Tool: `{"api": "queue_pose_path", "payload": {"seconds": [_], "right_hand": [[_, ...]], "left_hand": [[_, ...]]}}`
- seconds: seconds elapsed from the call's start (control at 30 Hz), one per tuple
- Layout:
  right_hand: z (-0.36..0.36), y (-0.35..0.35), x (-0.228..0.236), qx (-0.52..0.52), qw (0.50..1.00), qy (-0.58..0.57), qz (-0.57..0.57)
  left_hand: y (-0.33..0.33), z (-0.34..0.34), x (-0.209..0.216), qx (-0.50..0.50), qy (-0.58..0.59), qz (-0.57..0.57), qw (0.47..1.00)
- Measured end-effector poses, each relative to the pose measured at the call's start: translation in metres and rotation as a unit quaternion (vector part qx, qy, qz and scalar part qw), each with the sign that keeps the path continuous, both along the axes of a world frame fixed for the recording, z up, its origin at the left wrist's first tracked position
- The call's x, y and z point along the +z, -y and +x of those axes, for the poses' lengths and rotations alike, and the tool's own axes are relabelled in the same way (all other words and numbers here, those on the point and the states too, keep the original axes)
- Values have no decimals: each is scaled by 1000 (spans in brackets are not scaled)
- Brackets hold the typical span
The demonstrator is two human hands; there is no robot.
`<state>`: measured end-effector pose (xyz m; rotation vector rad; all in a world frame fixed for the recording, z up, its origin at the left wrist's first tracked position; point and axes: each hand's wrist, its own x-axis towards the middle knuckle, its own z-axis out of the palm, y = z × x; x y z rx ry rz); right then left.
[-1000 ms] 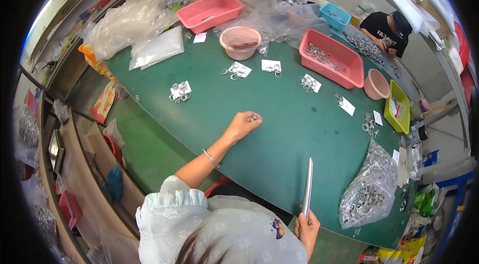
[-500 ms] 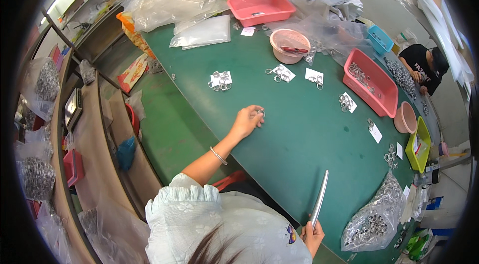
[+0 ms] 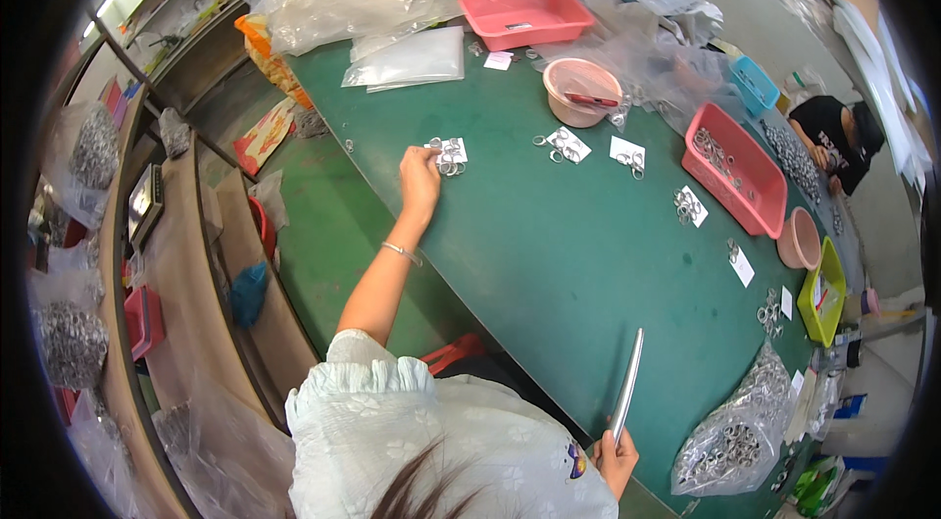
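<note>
My left hand point(image 3: 420, 174) reaches over the far left part of the green table. Its fingers are pinched around a metal ring point(image 3: 434, 143), at the edge of a small group of rings point(image 3: 452, 168) on a white paper slip point(image 3: 461, 148). How firmly they hold it is hard to see at this size. Near the table's front edge my right hand point(image 3: 615, 465) is closed round the lower end of a ring mandrel point(image 3: 628, 384), a tapered silver rod. The mandrel points up and away from me, with no ring visible on it.
More ring groups on slips point(image 3: 569, 144) curve along the far and right sides of the table point(image 3: 549, 264). Behind them stand pink trays point(image 3: 730, 166), a round tub point(image 3: 580, 112) and a green basket point(image 3: 821, 294). A bag of rings point(image 3: 730, 450) lies right. Another person point(image 3: 833, 137) sits beyond.
My left hand has moved from mid-table away and to the left, carrying a ring to the far left group. My right hand keeps the mandrel in nearly the same place.
</note>
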<state>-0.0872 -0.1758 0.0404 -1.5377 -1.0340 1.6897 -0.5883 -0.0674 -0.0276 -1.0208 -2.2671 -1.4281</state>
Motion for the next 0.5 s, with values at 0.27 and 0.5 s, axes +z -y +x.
{"api": "queue_pose_path", "payload": {"seconds": [0.27, 0.5], "right_hand": [[12, 4, 6, -78, 996, 11, 38], [60, 33, 16, -306, 945, -7, 117]], "left_hand": [[-23, 85, 36, -183, 19, 0, 983], [-53, 346, 74, -676, 37, -76, 732]]}}
